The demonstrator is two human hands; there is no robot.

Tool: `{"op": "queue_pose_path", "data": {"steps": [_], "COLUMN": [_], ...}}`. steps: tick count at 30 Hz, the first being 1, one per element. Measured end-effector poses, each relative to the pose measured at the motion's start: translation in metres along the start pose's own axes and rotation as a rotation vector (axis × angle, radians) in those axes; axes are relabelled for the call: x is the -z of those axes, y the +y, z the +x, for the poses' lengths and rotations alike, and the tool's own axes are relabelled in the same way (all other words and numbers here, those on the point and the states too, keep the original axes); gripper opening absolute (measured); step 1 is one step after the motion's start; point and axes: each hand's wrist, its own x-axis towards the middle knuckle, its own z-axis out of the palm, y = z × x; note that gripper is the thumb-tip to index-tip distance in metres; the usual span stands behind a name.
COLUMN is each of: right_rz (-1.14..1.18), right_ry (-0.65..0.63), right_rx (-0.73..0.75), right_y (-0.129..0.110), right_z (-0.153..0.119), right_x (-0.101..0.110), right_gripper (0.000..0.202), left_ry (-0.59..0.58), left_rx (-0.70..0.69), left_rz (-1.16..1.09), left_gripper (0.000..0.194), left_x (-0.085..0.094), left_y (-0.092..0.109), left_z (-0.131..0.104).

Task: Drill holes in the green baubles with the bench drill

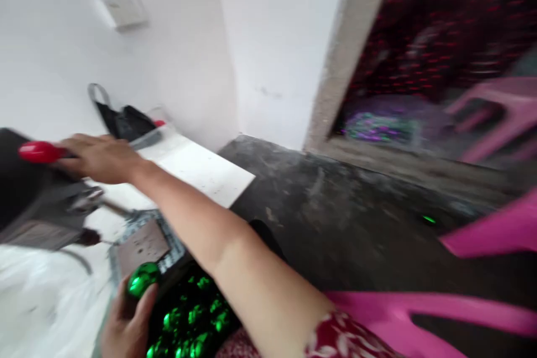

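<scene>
My left hand (128, 319) grips a shiny green Christmas bauble (144, 279) between thumb and fingers, beside a small brown board (142, 249) with dark holes. My right arm stretches across to the left, and my right hand (98, 155) is closed around a lever with a red knob (39, 152) on a bench drill press (46, 218). The drill's chuck (89, 236) and thin bit point toward the board. Under my forearm, many more green baubles (195, 313) lie in a dark heap near my lap. Motion blurs parts of the picture.
A white tabletop (210, 170) carries a black bag (130, 122) at the back. Clear plastic (37, 313) lies at the left. Pink plastic chairs (499, 224) stand on the dark floor (335, 212) to the right, by a doorway with shiny red material (453, 28).
</scene>
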Motion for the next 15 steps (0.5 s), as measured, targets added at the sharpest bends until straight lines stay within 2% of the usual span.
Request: {"op": "queue_pose_path", "data": {"steps": [2, 4, 8, 12, 15], "right_rz": [0.060, 0.109, 0.157, 0.166, 0.167], "right_ry": [0.063, 0.149, 0.246, 0.273, 0.235], "right_rx": [0.015, 0.027, 0.077, 0.100, 0.114], "right_y": [0.002, 0.006, 0.010, 0.017, 0.024], "right_z": [-0.012, -0.014, -0.014, -0.015, -0.009], "right_x": [0.003, -0.004, -0.023, -0.025, -0.022], "right_gripper": [0.053, 0.051, 0.046, 0.051, 0.056], "left_ry": [0.003, 0.023, 0.054, 0.048, 0.041], "left_rx": [0.066, 0.061, 0.056, 0.091, 0.068], "left_rz": [-0.113, -0.214, -0.326, -0.403, -0.451], "left_gripper": [0.075, 0.077, 0.073, 0.076, 0.073], "left_x": [0.002, 0.003, -0.001, -0.008, -0.009], "left_y": [0.010, 0.013, 0.003, -0.007, -0.006], "left_z": [-0.009, -0.013, -0.016, -0.019, -0.020]}}
